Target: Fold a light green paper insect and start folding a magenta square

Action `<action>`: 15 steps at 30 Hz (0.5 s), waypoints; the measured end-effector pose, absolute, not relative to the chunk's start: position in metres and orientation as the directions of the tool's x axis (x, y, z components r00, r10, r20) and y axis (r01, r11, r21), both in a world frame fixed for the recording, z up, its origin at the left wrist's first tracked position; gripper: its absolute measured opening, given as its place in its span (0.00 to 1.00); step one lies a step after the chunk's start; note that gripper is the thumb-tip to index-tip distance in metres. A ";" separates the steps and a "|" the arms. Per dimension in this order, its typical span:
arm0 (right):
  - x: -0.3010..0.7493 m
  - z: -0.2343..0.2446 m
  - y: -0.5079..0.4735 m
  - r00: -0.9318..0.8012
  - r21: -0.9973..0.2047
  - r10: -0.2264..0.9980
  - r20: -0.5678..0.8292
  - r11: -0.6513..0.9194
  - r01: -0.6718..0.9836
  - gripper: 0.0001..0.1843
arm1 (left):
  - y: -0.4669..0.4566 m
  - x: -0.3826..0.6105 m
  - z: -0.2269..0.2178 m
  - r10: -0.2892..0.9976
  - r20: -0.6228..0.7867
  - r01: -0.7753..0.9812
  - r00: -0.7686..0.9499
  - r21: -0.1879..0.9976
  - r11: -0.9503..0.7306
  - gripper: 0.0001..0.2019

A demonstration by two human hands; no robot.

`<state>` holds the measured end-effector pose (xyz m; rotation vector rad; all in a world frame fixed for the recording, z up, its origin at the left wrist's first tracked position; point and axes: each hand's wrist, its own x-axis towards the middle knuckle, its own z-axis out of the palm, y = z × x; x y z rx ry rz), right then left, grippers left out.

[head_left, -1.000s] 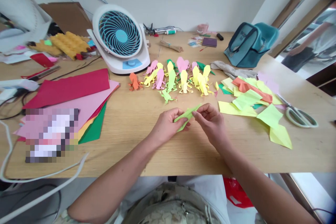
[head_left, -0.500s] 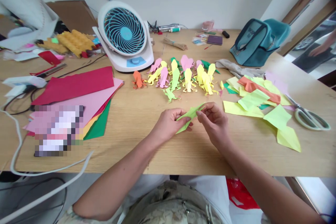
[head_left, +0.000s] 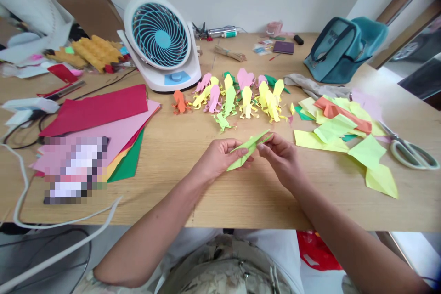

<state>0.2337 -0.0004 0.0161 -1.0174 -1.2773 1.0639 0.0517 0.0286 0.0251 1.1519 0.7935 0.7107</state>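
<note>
Both my hands hold a narrow folded piece of light green paper [head_left: 248, 148] just above the wooden table [head_left: 220, 193]. My left hand [head_left: 220, 158] grips its lower end with closed fingers. My right hand [head_left: 280, 156] pinches the upper end between thumb and fingers. Beyond the hands stands a row of several small folded paper figures [head_left: 237, 96] in orange, pink, yellow and green.
A white and blue desk fan [head_left: 161, 41] stands at the back. Stacked coloured paper sheets [head_left: 99, 124] lie at left. Loose yellow, green and orange paper pieces [head_left: 341, 128] and scissors [head_left: 409, 151] lie at right. A teal bag [head_left: 344, 50] sits far right. Cables hang at left.
My hands and the green paper have shifted slightly. The right fingers have slid toward the paper's upper tip, which now points further up and right. The view has tilted a little.
</note>
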 end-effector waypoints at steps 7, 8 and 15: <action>0.235 0.001 0.001 0.000 -0.961 0.962 0.275 0.274 0.040 0.12 | 0.028 0.052 0.029 0.863 -0.126 -0.042 0.489 0.985 0.168 0.19; 0.235 0.000 0.002 0.003 -0.961 0.962 0.272 0.271 0.048 0.12 | 0.027 0.053 0.029 0.868 -0.111 -0.035 0.485 0.989 0.146 0.19; 0.233 -0.001 0.003 0.043 -0.976 0.975 0.219 0.219 0.013 0.14 | 0.023 0.057 0.024 0.892 0.018 0.095 0.452 0.993 -0.068 0.10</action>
